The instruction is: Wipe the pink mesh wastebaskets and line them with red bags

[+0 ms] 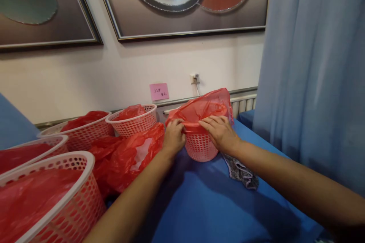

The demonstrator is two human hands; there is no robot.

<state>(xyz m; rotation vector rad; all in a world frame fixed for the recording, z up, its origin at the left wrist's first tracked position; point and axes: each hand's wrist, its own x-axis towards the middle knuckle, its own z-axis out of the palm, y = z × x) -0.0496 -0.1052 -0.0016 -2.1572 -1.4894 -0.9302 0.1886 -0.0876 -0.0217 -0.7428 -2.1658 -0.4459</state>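
- Centre of the frame: left hand pinching the bag over the basket, right hand flat across its edge, grip unclear
- Lining it, seemingly; next move calls for folding the loose back down

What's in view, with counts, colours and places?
Small basket: 1, pink, centre
Bag over rim: 1, red, centre
Other baskets: 4, pale pink, left
Their liners: count unclear, red, inside
Loose bags: count unclear, red, left
Crumpled cloth: 1, grey, lower right
Covered surface: 1, blue, below
Framed pictures: 2, multicoloured, top
Note: 1, pink, wall
Socket: 1, white, wall
Radiator: 1, white, back
Curtain: 1, blue, right
Wall: 1, white, back
Unclear panel: 1, blue, left
Left hand: 1, bare, basket's left rim
Right hand: 1, bare, basket's right rim
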